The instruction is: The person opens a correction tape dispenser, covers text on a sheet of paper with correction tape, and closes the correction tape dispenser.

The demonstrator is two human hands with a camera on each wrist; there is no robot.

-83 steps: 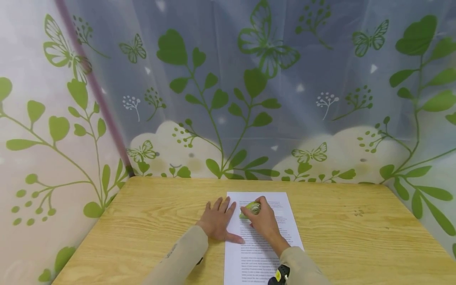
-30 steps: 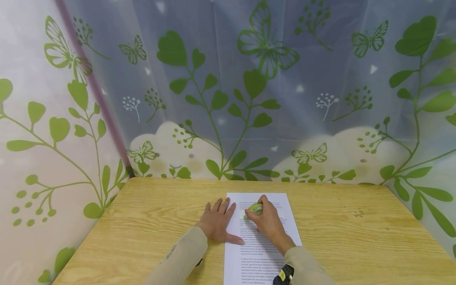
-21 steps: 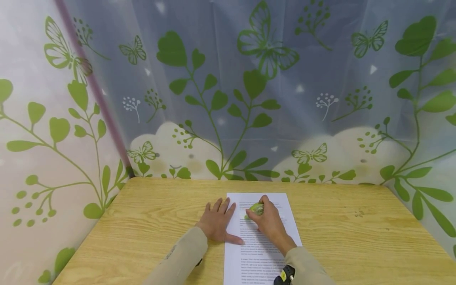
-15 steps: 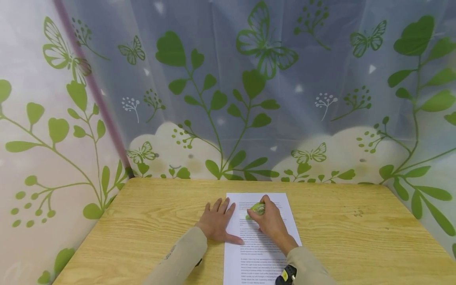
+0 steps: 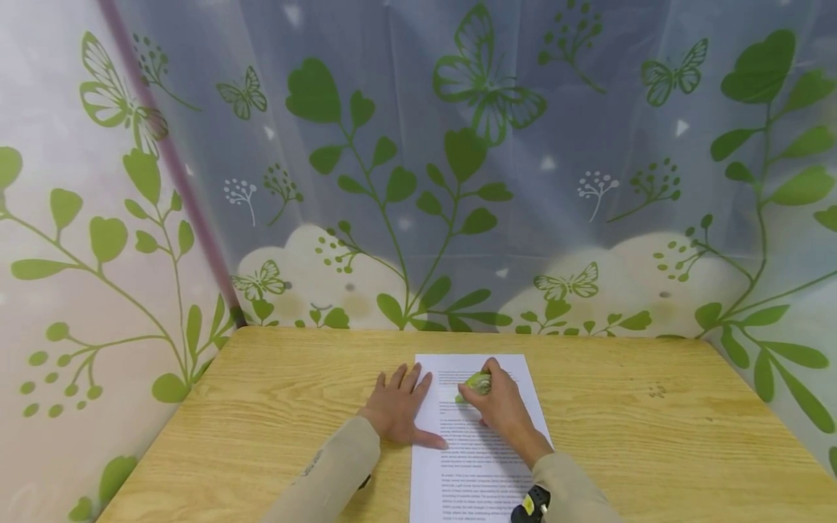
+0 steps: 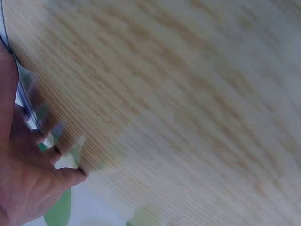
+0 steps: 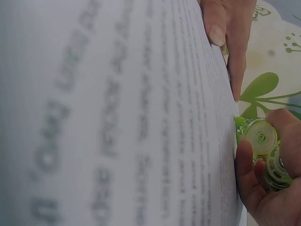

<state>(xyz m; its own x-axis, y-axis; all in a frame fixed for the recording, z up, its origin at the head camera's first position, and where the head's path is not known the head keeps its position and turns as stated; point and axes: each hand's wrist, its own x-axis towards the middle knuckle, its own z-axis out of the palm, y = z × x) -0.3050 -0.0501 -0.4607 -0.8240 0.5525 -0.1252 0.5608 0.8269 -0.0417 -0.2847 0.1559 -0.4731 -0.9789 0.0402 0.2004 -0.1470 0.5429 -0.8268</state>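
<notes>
A printed sheet of paper (image 5: 428,479) lies on the wooden table, text running down it. My left hand (image 5: 396,412) rests flat and spread at its left edge, thumb over the paper and the other fingers partly on the wood. Near the top of the page, my right hand (image 5: 505,410) pinches a green see-through correction tape (image 5: 475,385) between thumb and fingers. The right wrist view shows the round reels of the correction tape (image 7: 261,136), its tip low at the paper. Whether any tape lies under the tip is too small to tell.
The wooden table (image 5: 294,378) extends on both sides of the sheet, with small dark marks (image 5: 657,390) at right. A curtain (image 5: 405,218) printed with leaves and butterflies hangs behind the table's back edge. A black wrist strap (image 5: 531,505) sits at the right cuff.
My right hand has slid a short way to the right across the upper page with the correction tape in its grip. The left hand and the sheet stay in place.
</notes>
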